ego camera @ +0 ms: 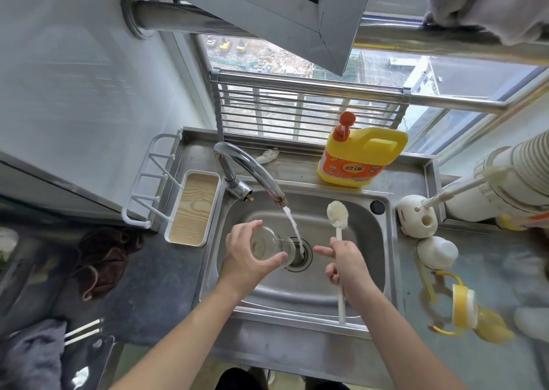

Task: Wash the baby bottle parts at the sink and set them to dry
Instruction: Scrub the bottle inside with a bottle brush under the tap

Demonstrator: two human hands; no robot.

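Over the drain: bottle, clear, tipped sideways, its narrow end just beside the stream.
Left hand: fingers curled round the bottle.
Right hand: fingers clamped on the brush handle, forefinger straight, head up and apart from the bottle.
Doing it well: I'd bring the mouth under the water, then feed the brush in straight and twist.
Bench: yellow parts lie right of the sink.

A clear round baby bottle lies sideways over the drain of a steel sink; a white long-handled brush stands upright beside it. A yellow handled collar with teat lies tipped at the counter's right side.
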